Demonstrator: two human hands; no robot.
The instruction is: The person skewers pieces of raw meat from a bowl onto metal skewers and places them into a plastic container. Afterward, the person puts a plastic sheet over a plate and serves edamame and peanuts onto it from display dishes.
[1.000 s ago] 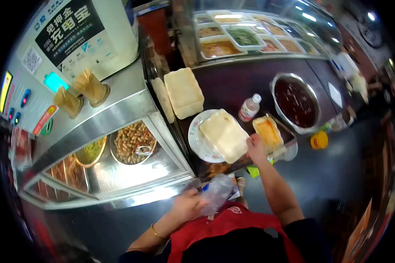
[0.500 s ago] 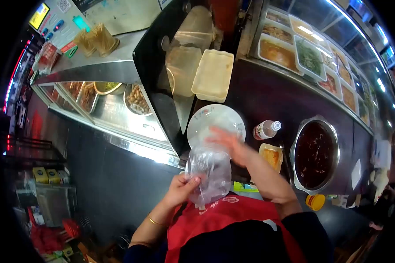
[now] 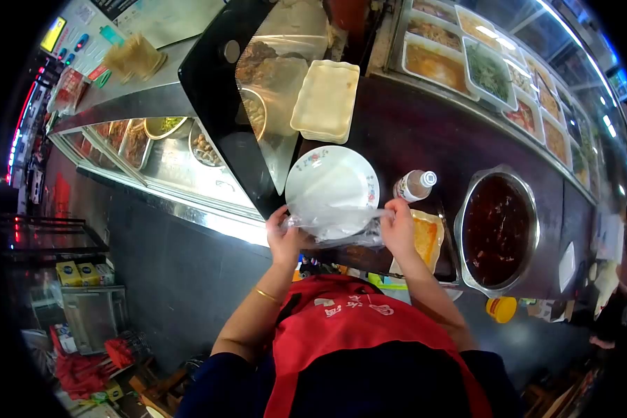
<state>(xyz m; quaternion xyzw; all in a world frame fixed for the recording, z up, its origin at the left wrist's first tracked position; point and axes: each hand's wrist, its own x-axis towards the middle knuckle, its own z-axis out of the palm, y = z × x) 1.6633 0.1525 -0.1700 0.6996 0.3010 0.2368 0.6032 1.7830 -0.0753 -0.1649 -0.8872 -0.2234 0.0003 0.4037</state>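
A clear plastic bag (image 3: 334,226) is stretched between my two hands, over the near edge of a white plate (image 3: 331,177) with a floral rim. My left hand (image 3: 283,237) pinches the bag's left end, and my right hand (image 3: 398,228) grips its right end. Just beyond my right hand stands a bottle (image 3: 412,186) with a white cap. A paper-lined tray of orange-yellow food (image 3: 426,240) lies close to the right of that hand.
A stack of cream trays (image 3: 325,101) stands behind the plate. At the right sits a metal basin of dark red sauce (image 3: 500,230). A glass case holds food tubs (image 3: 491,70) at the back right; another display case (image 3: 167,164) runs along the left beside a black panel (image 3: 219,90).
My right hand has moved from over the plate to the bag's right end. Both hands have gone forward, and the bag is now spread sideways across the plate's near edge.
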